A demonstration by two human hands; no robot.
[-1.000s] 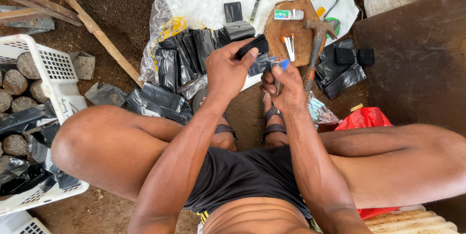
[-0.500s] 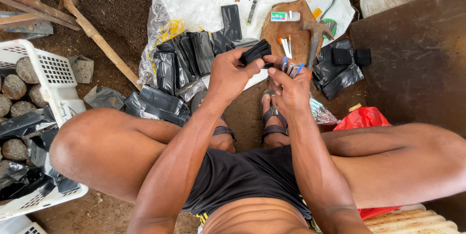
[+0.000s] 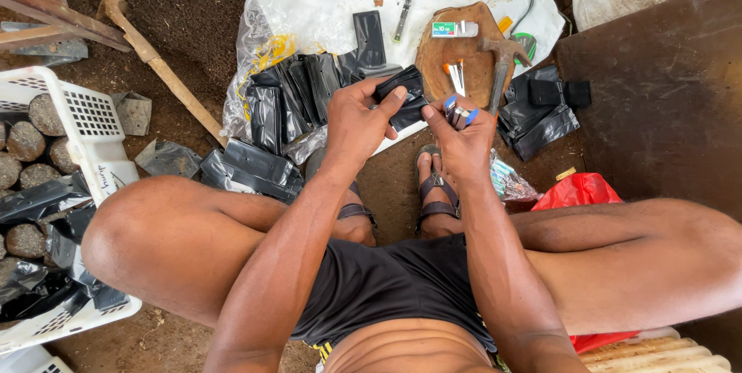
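My left hand (image 3: 362, 114) grips a folded stack of black plastic bags (image 3: 403, 95) held out in front of me. My right hand (image 3: 461, 137) sits just right of it, fingers closed on a small metal tool with blue tips (image 3: 457, 112), and touches the edge of the stack. Both hands hover above my sandalled feet (image 3: 434, 187). More black bags (image 3: 290, 98) lie on clear plastic sheeting left of my hands.
A round wooden block (image 3: 456, 64) carries small blue-and-orange tools and a hammer (image 3: 504, 60). A white basket (image 3: 54, 187) at left holds filled black bags. A wooden handle (image 3: 158, 71) lies on the soil. A red bag (image 3: 580, 191) is at right.
Both hands have drifted slightly left and nearer to me with the bag stack. My left thumb has shifted on top of the stack.
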